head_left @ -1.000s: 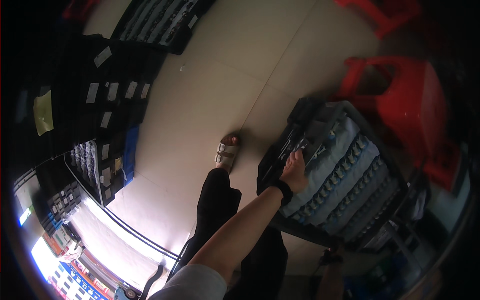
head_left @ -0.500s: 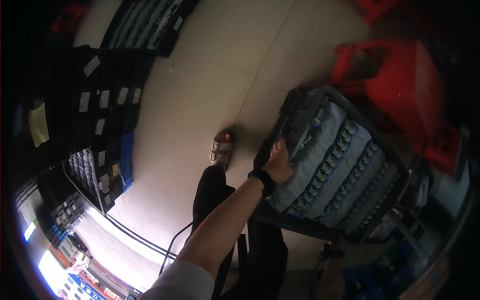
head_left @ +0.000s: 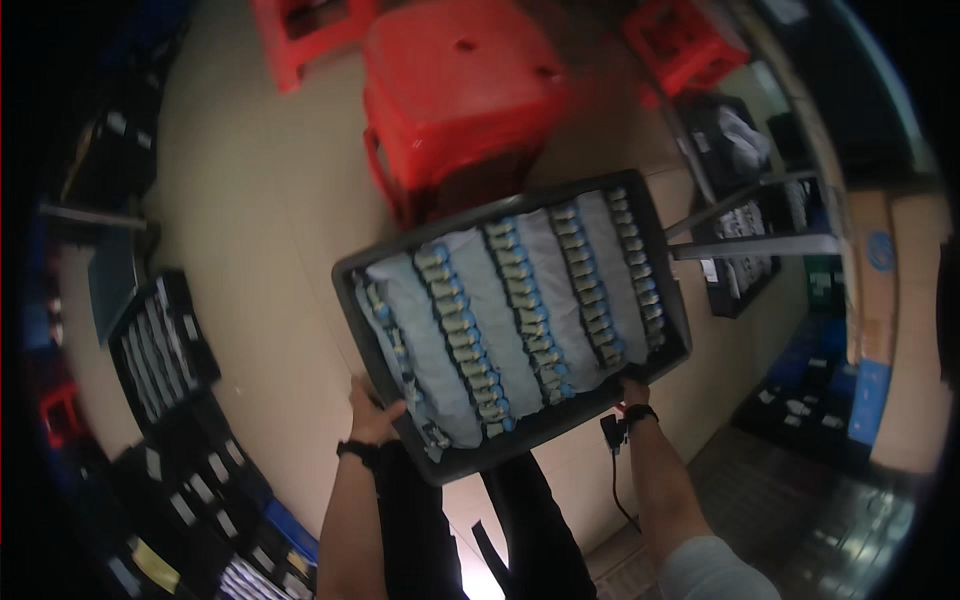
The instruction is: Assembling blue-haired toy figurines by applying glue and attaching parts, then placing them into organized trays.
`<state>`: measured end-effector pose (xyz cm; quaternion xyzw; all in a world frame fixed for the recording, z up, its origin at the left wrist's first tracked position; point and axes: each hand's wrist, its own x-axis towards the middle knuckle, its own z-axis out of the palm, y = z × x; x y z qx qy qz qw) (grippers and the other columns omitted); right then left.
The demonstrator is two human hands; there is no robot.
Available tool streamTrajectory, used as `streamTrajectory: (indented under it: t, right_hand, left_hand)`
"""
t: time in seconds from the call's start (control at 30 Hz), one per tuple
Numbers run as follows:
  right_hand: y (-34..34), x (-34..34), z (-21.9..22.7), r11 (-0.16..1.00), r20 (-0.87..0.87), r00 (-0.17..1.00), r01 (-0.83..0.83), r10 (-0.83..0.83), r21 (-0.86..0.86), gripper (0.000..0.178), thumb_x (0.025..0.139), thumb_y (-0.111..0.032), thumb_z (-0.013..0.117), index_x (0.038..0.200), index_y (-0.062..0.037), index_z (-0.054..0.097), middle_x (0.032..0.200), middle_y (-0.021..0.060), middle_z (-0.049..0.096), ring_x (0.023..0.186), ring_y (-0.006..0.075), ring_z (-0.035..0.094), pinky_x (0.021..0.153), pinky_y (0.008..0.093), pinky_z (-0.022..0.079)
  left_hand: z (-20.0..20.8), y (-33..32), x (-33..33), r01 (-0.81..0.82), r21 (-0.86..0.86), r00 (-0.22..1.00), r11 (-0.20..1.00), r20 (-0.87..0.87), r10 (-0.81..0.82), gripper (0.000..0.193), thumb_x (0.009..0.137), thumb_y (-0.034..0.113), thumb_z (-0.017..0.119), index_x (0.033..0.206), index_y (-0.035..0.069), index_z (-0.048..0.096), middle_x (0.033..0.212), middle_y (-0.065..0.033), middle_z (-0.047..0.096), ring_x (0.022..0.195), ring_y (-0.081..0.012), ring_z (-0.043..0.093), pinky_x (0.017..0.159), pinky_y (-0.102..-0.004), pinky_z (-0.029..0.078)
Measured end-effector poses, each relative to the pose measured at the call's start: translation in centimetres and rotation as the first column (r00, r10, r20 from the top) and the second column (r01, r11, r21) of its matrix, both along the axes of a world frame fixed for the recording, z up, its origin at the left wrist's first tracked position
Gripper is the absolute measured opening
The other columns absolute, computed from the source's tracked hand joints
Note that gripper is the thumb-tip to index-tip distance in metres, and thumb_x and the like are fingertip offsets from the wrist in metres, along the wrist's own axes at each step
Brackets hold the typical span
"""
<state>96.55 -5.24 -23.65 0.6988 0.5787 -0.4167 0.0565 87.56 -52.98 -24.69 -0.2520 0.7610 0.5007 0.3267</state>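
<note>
Head view: left grip (head_left: 376,417) and right grip (head_left: 634,394) clasp tray (head_left: 540,432) edges, floor (head_left: 265,300) stretching leftward.

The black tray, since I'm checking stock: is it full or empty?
Full on top: rows of small parts, separated by pale grey cloth, span the black tray. I cannot tell what lies beneath.

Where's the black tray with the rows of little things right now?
In the head view, the black tray is in the middle, between the left hand and the right hand, with a red stool beyond its far edge.
</note>
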Motion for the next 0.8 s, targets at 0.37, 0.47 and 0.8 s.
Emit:
streamTrajectory:
  t: [0.37,0.47,0.8]
  right_hand:
    - [-10.3,17.1,16.7,0.865,-0.458,0.792,0.167,-0.404,-0.474,0.041,0.082,-0.029,0.053,0.114,-0.0045,0.044,0.098,0.0183,0.059,0.078,0.0247,0.06,0.069,0.0375,0.05]
    - [-2.6,21.7,31.8,0.801,-0.65,0.748,0.468,-0.134,0.374,0.017,0.082,-0.019,0.051,0.071,-0.0066,0.051,0.061,0.0115,0.057,0.053,0.0176,0.057,0.04,0.0318,0.043]
    - [19.7,17.5,66.7,0.956,-0.935,0.355,0.27,0.006,0.109,0.05,0.081,-0.036,0.052,0.117,-0.002,0.048,0.106,0.0083,0.058,0.09,0.0216,0.056,0.082,0.032,0.042]
  left_hand:
    - [4.1,-10.3,1.7,0.137,0.078,0.989,0.987,0.039,-0.141,0.07,0.072,0.008,0.066,0.127,-0.008,0.025,0.092,-0.0184,0.057,0.073,-0.0203,0.057,0.061,-0.0283,0.049]
    - [23.1,7.9,-3.5,0.131,0.468,0.941,0.874,0.219,-0.258,0.079,0.076,0.022,0.066,0.135,0.008,0.016,0.095,-0.0145,0.057,0.069,-0.0245,0.058,0.058,-0.0299,0.049]
    - [63.1,39.5,-15.1,0.361,0.899,0.856,0.246,-0.215,-0.471,0.054,0.088,0.023,0.05,0.133,0.01,0.023,0.128,-0.0171,0.03,0.11,-0.031,0.042,0.085,-0.0525,0.044]
